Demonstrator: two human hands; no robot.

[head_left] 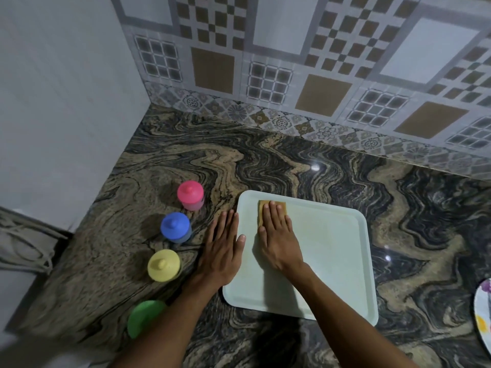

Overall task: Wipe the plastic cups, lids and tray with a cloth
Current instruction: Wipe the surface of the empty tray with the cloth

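Note:
A pale rectangular tray (pixel 332 248) lies flat on the marbled counter. My right hand (pixel 277 235) presses a tan cloth (pixel 263 208) flat against the tray's far left corner, fingers straight. My left hand (pixel 221 248) lies flat on the counter against the tray's left rim, thumb over the edge. To the left stand lidded plastic cups in a row: pink (pixel 190 195), blue (pixel 175 227), yellow (pixel 164 264) and green (pixel 144 316), the last partly hidden by my left forearm.
The counter (pixel 292 160) meets a patterned tiled wall (pixel 292 75) at the back and a plain white wall (pixel 66 102) on the left. A colourful plate (pixel 483 314) pokes in at the right edge. The counter's left edge drops off beside the cups.

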